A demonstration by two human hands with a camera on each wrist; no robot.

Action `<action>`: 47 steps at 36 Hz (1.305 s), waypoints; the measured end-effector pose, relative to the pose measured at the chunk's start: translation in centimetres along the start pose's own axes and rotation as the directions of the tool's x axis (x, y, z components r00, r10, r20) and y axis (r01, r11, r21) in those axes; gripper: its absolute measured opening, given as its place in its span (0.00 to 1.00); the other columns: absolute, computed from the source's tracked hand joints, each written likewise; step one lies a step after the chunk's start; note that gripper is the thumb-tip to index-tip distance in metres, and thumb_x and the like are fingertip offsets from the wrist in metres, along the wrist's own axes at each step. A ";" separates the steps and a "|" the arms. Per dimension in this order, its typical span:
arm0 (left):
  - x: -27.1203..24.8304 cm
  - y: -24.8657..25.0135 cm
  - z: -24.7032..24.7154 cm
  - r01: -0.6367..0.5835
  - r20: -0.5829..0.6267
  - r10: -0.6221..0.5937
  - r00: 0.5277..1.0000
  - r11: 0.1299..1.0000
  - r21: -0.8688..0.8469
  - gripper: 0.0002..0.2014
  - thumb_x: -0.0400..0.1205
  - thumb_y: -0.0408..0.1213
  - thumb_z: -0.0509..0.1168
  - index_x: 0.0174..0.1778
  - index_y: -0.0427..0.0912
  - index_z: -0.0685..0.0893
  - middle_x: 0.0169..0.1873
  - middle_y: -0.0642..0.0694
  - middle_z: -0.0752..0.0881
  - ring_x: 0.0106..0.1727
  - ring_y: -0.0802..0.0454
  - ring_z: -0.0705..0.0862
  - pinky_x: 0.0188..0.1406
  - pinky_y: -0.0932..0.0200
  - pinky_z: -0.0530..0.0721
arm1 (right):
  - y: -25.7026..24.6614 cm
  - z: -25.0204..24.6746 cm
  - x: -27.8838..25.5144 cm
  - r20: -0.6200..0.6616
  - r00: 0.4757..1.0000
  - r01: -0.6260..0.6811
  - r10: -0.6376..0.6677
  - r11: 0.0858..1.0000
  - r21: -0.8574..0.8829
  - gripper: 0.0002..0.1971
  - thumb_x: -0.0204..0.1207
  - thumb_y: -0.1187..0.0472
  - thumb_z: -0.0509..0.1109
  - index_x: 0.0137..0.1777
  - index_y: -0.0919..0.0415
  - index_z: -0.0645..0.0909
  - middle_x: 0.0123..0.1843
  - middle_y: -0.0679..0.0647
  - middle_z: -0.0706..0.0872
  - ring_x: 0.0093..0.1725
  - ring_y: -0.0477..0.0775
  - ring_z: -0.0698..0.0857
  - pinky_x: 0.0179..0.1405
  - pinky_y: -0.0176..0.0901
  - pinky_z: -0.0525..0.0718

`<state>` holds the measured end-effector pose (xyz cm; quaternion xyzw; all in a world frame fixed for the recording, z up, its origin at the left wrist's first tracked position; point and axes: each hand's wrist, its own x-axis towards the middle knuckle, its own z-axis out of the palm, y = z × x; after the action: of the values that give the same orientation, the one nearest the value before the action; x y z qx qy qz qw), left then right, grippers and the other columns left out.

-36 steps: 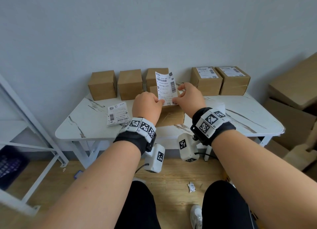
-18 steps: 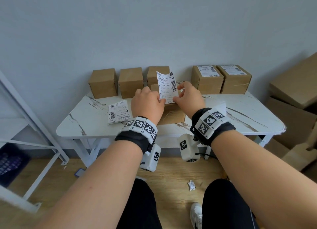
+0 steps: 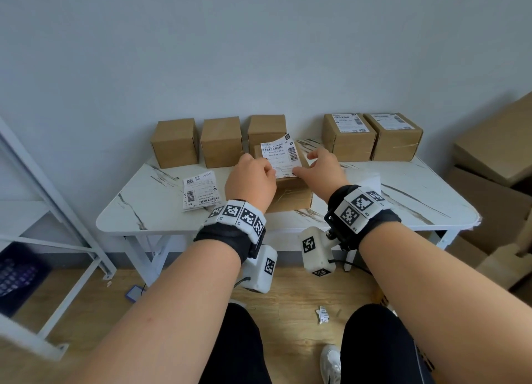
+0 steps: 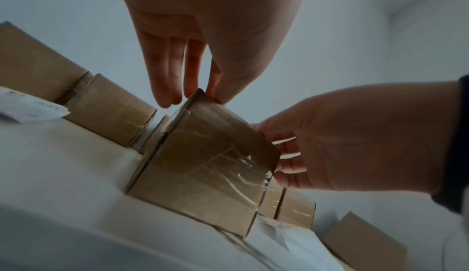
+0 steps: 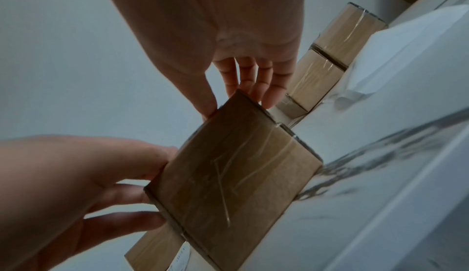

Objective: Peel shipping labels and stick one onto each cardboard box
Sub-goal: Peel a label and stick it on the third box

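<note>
A brown cardboard box (image 3: pixel 290 195) stands at the table's front centre. A white shipping label (image 3: pixel 280 157) lies across its top, its far end still curled up. My left hand (image 3: pixel 267 172) pinches the label's near left edge. My right hand (image 3: pixel 308 165) is spread, its thumb pressing the label's near right corner onto the box. In the left wrist view my left hand (image 4: pixel 203 93) meets the box (image 4: pixel 203 161) at its top corner. In the right wrist view the thumb and straight fingers of my right hand (image 5: pixel 238 97) touch the box (image 5: pixel 233 175) top.
Loose labels (image 3: pixel 201 191) lie left of the box on the white marble table (image 3: pixel 417 199). Three bare boxes (image 3: pixel 221 140) line the back left, two labelled boxes (image 3: pixel 371 136) the back right. White backing paper (image 3: pixel 372 179) lies by my right wrist. Large cartons (image 3: pixel 495 153) stand right, a metal rack (image 3: pixel 43 182) left.
The label, held upright between both hands before, has come down onto the front box's top. My right hand has let go of its pinch and spread its fingers.
</note>
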<state>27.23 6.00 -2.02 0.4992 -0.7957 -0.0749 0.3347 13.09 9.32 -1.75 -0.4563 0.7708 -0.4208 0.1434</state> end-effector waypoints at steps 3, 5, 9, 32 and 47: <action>0.1 -0.1 0.1 0.031 -0.005 -0.032 0.999 0.994 -0.104 0.09 0.83 0.42 0.64 0.49 0.44 0.90 0.53 0.44 0.81 0.45 0.50 0.80 0.42 0.60 0.75 | -0.1 0.1 -0.1 -0.006 0.999 -0.032 0.032 0.999 0.018 0.28 0.75 0.54 0.74 0.72 0.60 0.71 0.69 0.58 0.77 0.59 0.57 0.82 0.55 0.47 0.82; 0.2 -0.2 0.0 0.039 -0.005 -0.040 0.999 0.990 -0.136 0.09 0.83 0.41 0.65 0.49 0.45 0.90 0.53 0.45 0.81 0.45 0.52 0.79 0.42 0.62 0.73 | -0.1 0.2 -0.2 -0.014 0.999 -0.036 0.037 0.999 0.013 0.30 0.74 0.53 0.74 0.74 0.60 0.69 0.70 0.58 0.76 0.61 0.57 0.82 0.56 0.48 0.82; 0.3 -0.5 0.0 0.056 0.003 -0.056 0.998 0.986 -0.154 0.09 0.83 0.39 0.64 0.49 0.46 0.90 0.53 0.46 0.81 0.48 0.51 0.80 0.43 0.62 0.72 | -0.4 0.3 -0.5 -0.018 0.999 -0.034 0.033 0.999 -0.019 0.36 0.70 0.49 0.77 0.75 0.60 0.68 0.73 0.58 0.72 0.68 0.59 0.76 0.65 0.50 0.77; 0.5 0.2 0.4 -0.006 0.002 0.006 1.000 1.000 -0.006 0.09 0.83 0.44 0.64 0.51 0.44 0.87 0.57 0.47 0.80 0.57 0.48 0.79 0.51 0.50 0.82 | -0.3 -0.7 -0.4 0.047 0.999 0.020 -0.024 0.997 0.074 0.25 0.72 0.62 0.74 0.69 0.49 0.78 0.47 0.51 0.83 0.35 0.46 0.82 0.31 0.37 0.78; 2.2 -0.4 0.8 0.016 0.279 0.005 0.960 0.997 -0.075 0.15 0.86 0.40 0.57 0.64 0.56 0.83 0.70 0.52 0.78 0.74 0.45 0.68 0.71 0.45 0.70 | -0.2 0.8 0.8 0.081 0.997 0.013 -0.014 1.000 0.020 0.19 0.75 0.62 0.60 0.55 0.44 0.89 0.61 0.57 0.85 0.29 0.47 0.76 0.24 0.36 0.68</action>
<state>26.38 3.79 -1.82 0.4728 -0.8301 -0.1758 0.2377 13.24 8.21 -1.92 -0.4767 0.7572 -0.4103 0.1760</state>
